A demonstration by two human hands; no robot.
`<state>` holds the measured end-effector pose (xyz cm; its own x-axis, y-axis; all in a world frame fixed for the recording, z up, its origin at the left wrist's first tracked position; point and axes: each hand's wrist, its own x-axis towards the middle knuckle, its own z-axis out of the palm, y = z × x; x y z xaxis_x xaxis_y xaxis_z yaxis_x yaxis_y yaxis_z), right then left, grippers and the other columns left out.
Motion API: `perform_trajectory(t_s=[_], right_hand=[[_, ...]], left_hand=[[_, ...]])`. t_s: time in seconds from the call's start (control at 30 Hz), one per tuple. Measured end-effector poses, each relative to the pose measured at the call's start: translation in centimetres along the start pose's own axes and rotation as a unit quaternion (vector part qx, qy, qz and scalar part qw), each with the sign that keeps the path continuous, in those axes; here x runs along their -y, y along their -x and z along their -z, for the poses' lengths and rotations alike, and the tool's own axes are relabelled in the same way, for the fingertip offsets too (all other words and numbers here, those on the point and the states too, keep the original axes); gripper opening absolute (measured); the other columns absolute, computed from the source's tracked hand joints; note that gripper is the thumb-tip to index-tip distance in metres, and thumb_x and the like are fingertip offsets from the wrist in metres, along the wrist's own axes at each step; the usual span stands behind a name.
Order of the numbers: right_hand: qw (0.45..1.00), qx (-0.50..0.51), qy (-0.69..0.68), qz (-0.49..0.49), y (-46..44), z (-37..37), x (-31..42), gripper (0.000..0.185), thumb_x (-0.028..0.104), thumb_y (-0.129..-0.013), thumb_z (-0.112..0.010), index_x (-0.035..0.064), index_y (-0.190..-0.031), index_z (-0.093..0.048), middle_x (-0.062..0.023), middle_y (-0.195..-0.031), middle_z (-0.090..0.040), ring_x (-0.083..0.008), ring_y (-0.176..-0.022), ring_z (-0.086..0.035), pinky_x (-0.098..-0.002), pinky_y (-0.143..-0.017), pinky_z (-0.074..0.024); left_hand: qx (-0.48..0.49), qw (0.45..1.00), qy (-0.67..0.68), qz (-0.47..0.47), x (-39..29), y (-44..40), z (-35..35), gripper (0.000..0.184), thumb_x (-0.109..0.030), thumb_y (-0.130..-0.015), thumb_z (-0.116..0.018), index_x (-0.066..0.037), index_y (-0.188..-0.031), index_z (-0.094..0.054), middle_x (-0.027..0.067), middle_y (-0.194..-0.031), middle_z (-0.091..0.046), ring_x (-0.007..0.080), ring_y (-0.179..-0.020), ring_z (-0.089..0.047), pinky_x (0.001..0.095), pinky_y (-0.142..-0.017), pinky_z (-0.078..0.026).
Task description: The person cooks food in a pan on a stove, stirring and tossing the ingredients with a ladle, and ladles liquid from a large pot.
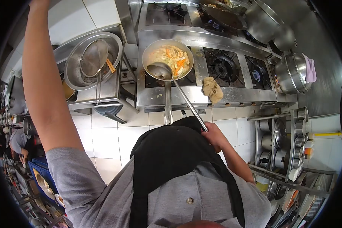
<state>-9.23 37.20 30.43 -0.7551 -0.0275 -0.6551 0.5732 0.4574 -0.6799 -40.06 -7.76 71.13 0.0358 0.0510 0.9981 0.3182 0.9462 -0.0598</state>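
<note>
My right hand [213,135] is closed around the long metal handle of a ladle [190,104]. The ladle's bowl rests in a frying pan [145,60] on the front left burner. Inside the pan is pale, soupy food [178,60] with orange strips and light pieces. The pan's handle [168,110] points towards me, and no hand is on it. My left forearm [45,83] stretches up along the left side to the top edge, where the hand is cut off. A crumpled tan cloth [212,90] lies on the stove's front edge, right of the pan.
Left of the stove [167,93], a metal basin [117,40] holds a strainer [95,59]. A dark wok [228,19] and metal pots [264,22] stand at the back. A burner at right shows a blue flame [257,74]. A pot rack [273,138] stands right.
</note>
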Motion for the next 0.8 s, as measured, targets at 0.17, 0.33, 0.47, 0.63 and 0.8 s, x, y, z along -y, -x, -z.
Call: perform_trajectory(t_s=[0.17,0.33,0.47,0.63,0.8], right_hand=[[0.99,-0.088,0.093,0.066,-2.3,-1.1,-0.8,0.013,0.009,-0.082,-0.061,-0.001,-0.089,-0.056,-0.0106,-0.069,-0.057,-0.0189,-0.057,-0.057,-0.038,-0.053,-0.0473],[0.98,-0.171,0.052,0.085,-2.3,0.0,-0.3,0.013,0.008,-0.08,-0.06,-0.0031,-0.087,-0.055,-0.0145,-0.067,-0.056,-0.0233,-0.058,-0.056,-0.0404,-0.058,-0.0468],[0.979,-0.186,0.039,0.073,-3.4,0.4,0.7,0.013,0.008,-0.08,-0.059,-0.0037,-0.083,-0.054,-0.0147,-0.065,-0.055,-0.0239,-0.059,-0.056,-0.0424,-0.058,-0.0461],[0.962,-0.232,0.077,0.121,-6.9,0.7,1.0,0.015,0.009,-0.081,-0.06,-0.0049,-0.085,-0.055,-0.0232,-0.073,-0.06,-0.0384,-0.069,-0.061,-0.0468,-0.066,-0.048],[0.932,-0.297,0.137,0.154,-12.0,0.8,1.0,0.016,0.008,-0.079,-0.059,-0.0054,-0.088,-0.057,-0.0233,-0.073,-0.061,-0.0364,-0.069,-0.063,-0.0467,-0.068,-0.0489]], left_hand=[[-0.036,0.999,-0.018,0.017,-0.3,0.1,-0.7,0.03,-0.024,-0.091,-0.052,0.001,-0.078,-0.063,0.0241,-0.086,-0.065,0.0439,-0.085,-0.061,0.0502,-0.075,-0.047],[0.011,0.999,0.03,-0.005,0.2,-0.1,0.5,0.03,-0.024,-0.091,-0.052,0.001,-0.079,-0.063,0.0239,-0.087,-0.065,0.0434,-0.085,-0.061,0.0502,-0.074,-0.046],[-0.024,1.0,-0.012,0.015,-0.7,0.1,-0.2,0.029,-0.023,-0.09,-0.053,0.001,-0.076,-0.062,0.0234,-0.084,-0.064,0.0435,-0.081,-0.061,0.0506,-0.073,-0.046],[-0.048,0.999,0.003,-0.01,-0.6,0.2,-0.3,0.029,-0.022,-0.09,-0.053,0.0,-0.073,-0.059,0.0233,-0.08,-0.062,0.0432,-0.079,-0.061,0.0506,-0.071,-0.046],[-0.031,0.998,0.045,-0.017,-0.7,0.4,0.4,0.028,-0.021,-0.09,-0.053,0.0,-0.072,-0.058,0.0231,-0.079,-0.062,0.043,-0.078,-0.06,0.05,-0.07,-0.046]])
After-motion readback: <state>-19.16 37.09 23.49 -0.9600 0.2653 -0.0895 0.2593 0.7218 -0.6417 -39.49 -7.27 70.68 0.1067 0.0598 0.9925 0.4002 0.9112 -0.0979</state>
